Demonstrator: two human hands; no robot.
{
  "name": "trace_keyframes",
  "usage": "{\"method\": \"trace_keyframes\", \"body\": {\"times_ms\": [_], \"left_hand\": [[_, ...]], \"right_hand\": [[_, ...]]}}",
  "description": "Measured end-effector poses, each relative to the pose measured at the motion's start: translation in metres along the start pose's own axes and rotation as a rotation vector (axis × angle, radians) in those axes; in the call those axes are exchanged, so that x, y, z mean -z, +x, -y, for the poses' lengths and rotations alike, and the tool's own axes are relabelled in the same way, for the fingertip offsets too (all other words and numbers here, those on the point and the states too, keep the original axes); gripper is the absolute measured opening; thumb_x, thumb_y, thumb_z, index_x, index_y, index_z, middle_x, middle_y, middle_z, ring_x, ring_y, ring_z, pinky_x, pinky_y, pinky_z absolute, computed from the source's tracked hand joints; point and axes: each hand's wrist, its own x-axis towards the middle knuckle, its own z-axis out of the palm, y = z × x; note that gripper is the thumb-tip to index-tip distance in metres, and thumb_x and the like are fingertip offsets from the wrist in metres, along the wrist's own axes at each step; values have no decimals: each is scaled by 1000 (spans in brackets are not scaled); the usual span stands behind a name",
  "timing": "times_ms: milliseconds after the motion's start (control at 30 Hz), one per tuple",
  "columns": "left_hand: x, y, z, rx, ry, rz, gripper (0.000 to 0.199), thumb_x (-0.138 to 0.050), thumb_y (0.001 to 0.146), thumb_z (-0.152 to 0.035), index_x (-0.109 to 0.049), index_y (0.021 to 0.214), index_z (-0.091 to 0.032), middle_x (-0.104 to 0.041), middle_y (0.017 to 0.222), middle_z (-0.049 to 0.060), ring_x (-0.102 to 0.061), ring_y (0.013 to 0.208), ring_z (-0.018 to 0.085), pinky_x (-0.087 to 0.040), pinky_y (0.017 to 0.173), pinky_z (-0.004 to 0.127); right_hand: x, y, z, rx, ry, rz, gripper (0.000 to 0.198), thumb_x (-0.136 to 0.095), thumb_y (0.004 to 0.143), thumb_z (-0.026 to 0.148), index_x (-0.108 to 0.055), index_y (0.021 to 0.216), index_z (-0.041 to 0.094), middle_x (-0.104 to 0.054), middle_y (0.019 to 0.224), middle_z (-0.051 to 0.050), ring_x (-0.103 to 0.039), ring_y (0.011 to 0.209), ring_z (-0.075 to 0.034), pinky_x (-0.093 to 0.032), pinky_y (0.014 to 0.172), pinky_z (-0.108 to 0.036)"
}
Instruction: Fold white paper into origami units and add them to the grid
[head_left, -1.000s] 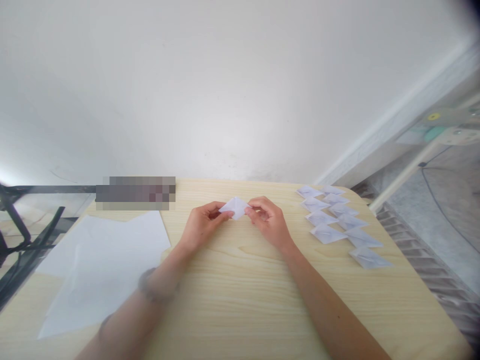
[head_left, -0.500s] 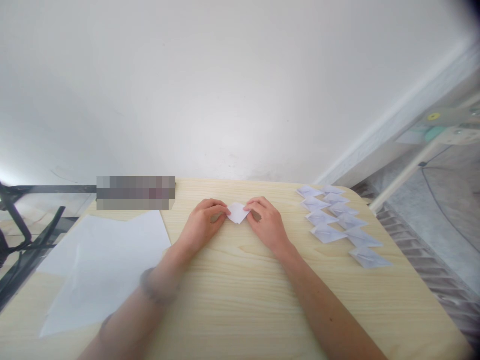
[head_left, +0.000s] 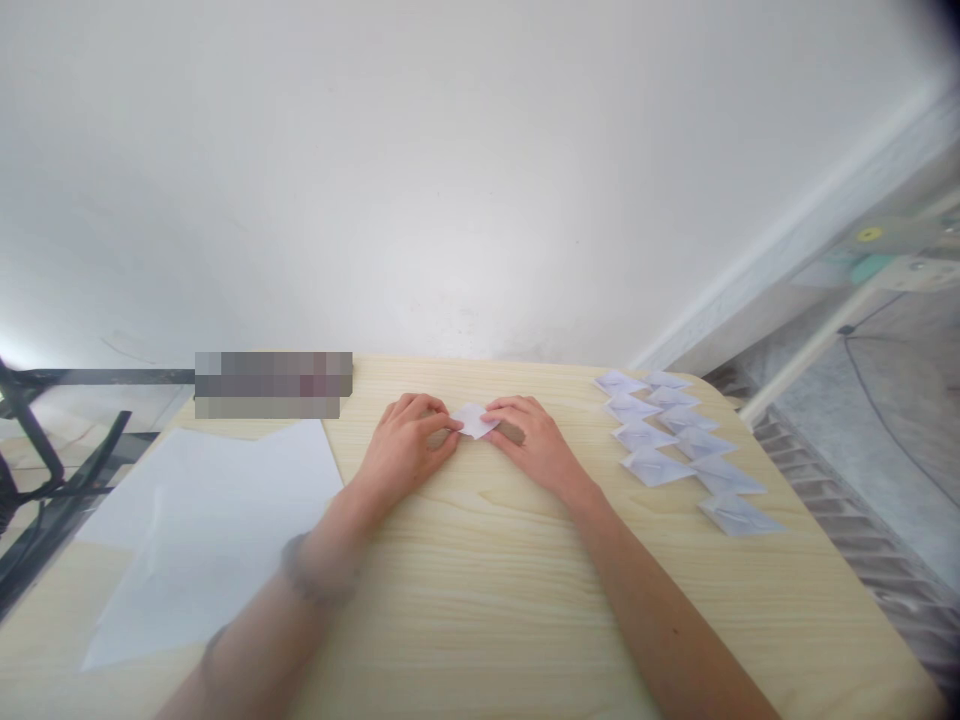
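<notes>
A small folded piece of white paper (head_left: 473, 421) is held between my two hands, over the far middle part of the wooden table (head_left: 480, 580). My left hand (head_left: 409, 443) pinches its left corner between thumb and fingers. On the opposite side, my right hand (head_left: 536, 440) grips the right corner, fingertips on top and thumb below. The paper is roughly diamond-shaped; the fingertips cover its side corners. Whether it rests on the tabletop or is lifted slightly, I cannot tell.
Two columns of folded white paper shapes (head_left: 658, 467) lie on the right of the table. Large white sheets (head_left: 217, 530) overlap on the left. Behind them sits a pixelated patch (head_left: 274, 385). A white wall (head_left: 465, 180) borders the far edge.
The paper between my hands looks flatter and more tilted than before. My right hand's fingers have moved slightly left over its edge, with the thumb lower; the left hand has barely shifted.
</notes>
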Motion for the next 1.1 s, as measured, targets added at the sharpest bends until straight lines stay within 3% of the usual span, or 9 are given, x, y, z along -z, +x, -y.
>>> {"method": "trace_keyframes", "body": {"times_ms": [233, 433, 533, 667, 867, 1100], "left_hand": [[-1, 1, 1, 16, -81, -26, 22, -49, 80, -24, -61, 98, -23, -55, 88, 5, -49, 88, 20, -40, 81, 35], [0, 4, 1, 76, -154, -20, 23, -45, 83, -29, -64, 94, -23, -58, 73, 3, -51, 73, 18, -40, 71, 31], [2, 5, -3, 114, -267, 15, 25, -44, 84, -31, -63, 99, -24, -64, 73, 2, -53, 71, 17, -41, 72, 30], [3, 4, -5, 203, -459, 20, 26, -48, 82, -35, -64, 99, -25, -66, 94, 2, -57, 84, 17, -42, 76, 28], [4, 3, -4, 361, -722, 15, 29, -57, 75, -40, -65, 94, -19, -68, 85, 4, -60, 74, 17, -45, 63, 25], [3, 5, -11, 399, -892, 44, 31, -61, 70, -39, -65, 92, -16, -67, 87, 6, -60, 79, 18, -46, 69, 27]], "right_hand": [[-2, 0, 3, -15, 28, -41, 15, -57, 77, 19, -65, 88, 25, -60, 97, -2, -51, 95, -17, -42, 86, -34], [0, 1, 3, -47, 123, -111, 18, -53, 80, 20, -66, 91, 26, -59, 95, -3, -53, 93, -15, -42, 85, -32], [3, 1, 4, -77, 167, -154, 16, -54, 79, 25, -67, 90, 24, -56, 85, -3, -54, 78, -13, -45, 71, -27], [5, -1, 6, -108, 251, -95, 18, -53, 80, 29, -67, 90, 22, -54, 65, 0, -48, 56, -9, -41, 54, -23], [5, -1, 9, -183, 487, -49, 23, -49, 81, 33, -64, 94, 22, -62, 78, -2, -57, 60, -10, -46, 54, -23], [6, -1, 10, -233, 566, -57, 20, -51, 80, 35, -62, 86, 20, -62, 83, -3, -61, 68, -12, -47, 52, -22]]}}
